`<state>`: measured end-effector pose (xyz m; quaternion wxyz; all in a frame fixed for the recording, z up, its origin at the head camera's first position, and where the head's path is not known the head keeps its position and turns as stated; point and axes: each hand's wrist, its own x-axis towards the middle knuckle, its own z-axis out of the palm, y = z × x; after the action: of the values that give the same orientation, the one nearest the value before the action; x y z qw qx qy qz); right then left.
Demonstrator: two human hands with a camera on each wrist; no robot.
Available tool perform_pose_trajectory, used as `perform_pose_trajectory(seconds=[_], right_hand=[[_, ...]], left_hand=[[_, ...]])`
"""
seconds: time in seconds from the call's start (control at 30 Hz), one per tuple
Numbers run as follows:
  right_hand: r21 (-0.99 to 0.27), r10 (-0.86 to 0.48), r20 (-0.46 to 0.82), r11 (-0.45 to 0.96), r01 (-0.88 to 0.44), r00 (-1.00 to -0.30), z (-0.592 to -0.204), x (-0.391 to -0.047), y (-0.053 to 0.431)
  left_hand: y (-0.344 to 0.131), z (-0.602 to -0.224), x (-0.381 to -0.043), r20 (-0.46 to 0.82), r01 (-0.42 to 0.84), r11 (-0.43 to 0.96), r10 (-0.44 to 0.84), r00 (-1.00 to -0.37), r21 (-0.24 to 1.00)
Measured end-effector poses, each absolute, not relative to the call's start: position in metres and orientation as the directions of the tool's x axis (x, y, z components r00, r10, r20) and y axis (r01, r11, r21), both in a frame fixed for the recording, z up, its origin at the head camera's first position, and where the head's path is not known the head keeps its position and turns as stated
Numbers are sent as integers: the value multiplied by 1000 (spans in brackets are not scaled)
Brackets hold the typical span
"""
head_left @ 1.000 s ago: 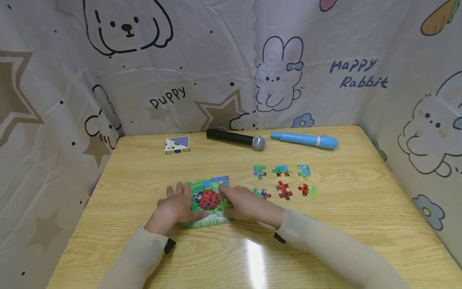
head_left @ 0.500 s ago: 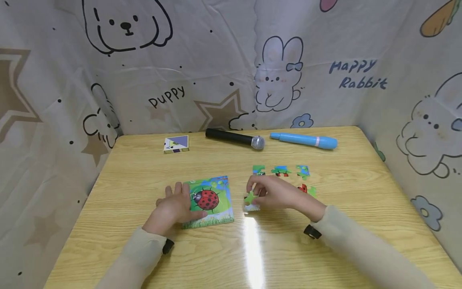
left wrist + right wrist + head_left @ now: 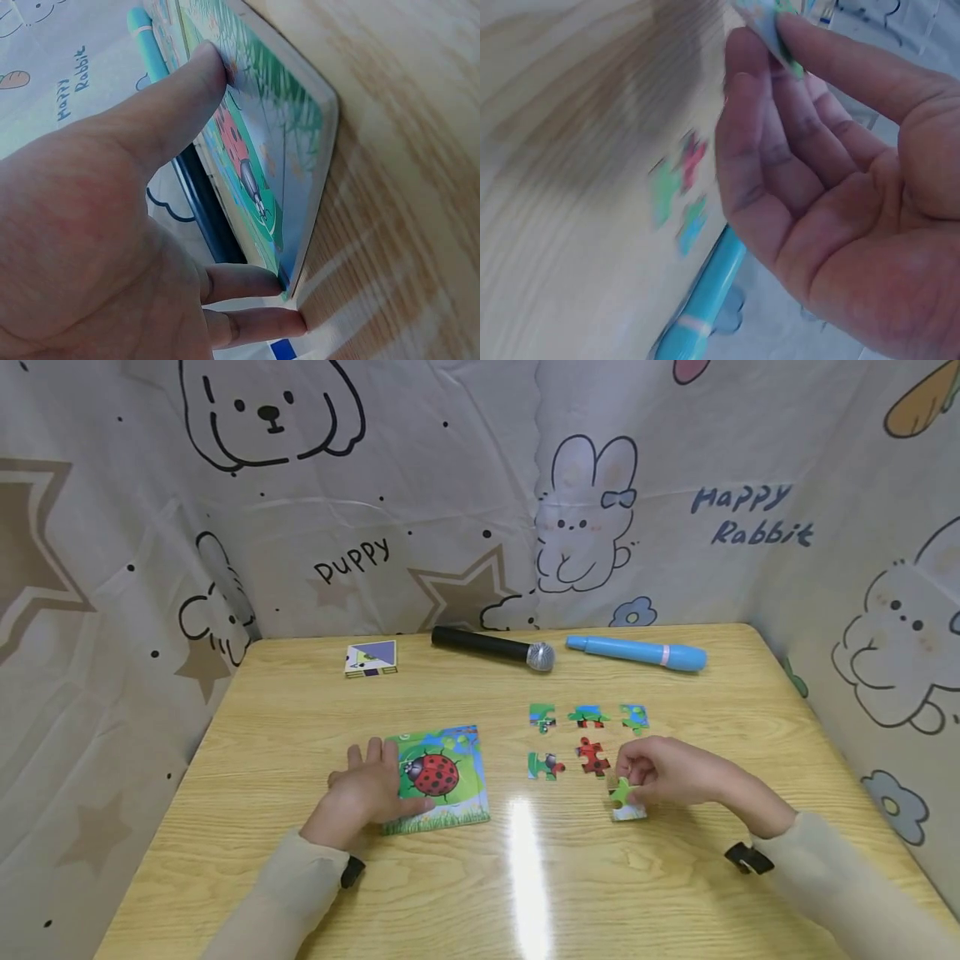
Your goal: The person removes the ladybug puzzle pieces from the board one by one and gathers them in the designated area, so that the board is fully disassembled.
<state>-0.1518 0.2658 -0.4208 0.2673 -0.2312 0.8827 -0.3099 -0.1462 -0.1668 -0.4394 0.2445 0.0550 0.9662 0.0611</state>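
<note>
A ladybird puzzle board (image 3: 450, 777) lies flat near the table's front middle. My left hand (image 3: 372, 774) rests on its left edge with straight fingers; in the left wrist view the thumb (image 3: 187, 82) lies on the board (image 3: 262, 157) and the other fingers lie on the wood beside it. To the right, my right hand (image 3: 628, 782) pinches a green puzzle piece (image 3: 622, 792) just above the table. The right wrist view shows that piece (image 3: 769, 26) between thumb and fingertips. Several loose pieces (image 3: 588, 717) lie in rows behind and left of the right hand.
A black microphone (image 3: 493, 648), a blue pen (image 3: 637, 653) and a small stack of cards (image 3: 371, 659) lie along the table's far edge (image 3: 300, 643). Printed fabric walls close in the back and both sides.
My right hand left the puzzle board and carried the green piece rightward, past the loose pieces, to the right front of them. The left hand stayed on the board.
</note>
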Motion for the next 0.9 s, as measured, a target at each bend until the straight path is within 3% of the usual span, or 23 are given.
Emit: perform_pose_trajectory(seconds=[0.17,0.53,0.9], right_hand=[[-600,-523,-370,765,-232,-768,-428,-144,288],[-381,-449,-292,864,-328,-844,-431,-134,287],[-362,-424,-303,880,-308,-854,-431,-135,282]], left_hand=[[-167,-439,-146,-468,78,988,133,-874,136],[-167,-439,-145,-458,87,986,143,-877,141],[-168,-440,-145,-453,92,987,141,-880,129]])
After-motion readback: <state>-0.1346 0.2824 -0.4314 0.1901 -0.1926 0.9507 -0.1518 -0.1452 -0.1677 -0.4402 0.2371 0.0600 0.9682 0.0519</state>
